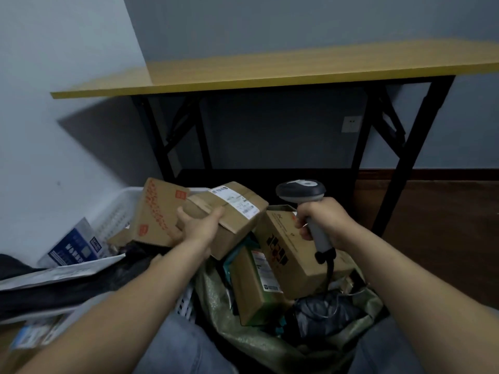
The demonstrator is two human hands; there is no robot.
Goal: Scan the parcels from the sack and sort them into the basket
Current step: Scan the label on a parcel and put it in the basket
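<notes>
The left hand (198, 225) grips a labelled cardboard parcel (243, 225) above the open sack (243, 344); the right hand (324, 220) clasps a scanner (301, 191) beside it; the white basket (118, 209) sits far left.

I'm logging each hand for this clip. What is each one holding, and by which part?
The left hand grips a cardboard box by its near end. The right hand grips the scanner by its handle.

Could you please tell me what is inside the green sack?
The sack holds a large cardboard box, a narrower labelled box and a dark plastic bag. Anything beneath them is covered.
</notes>
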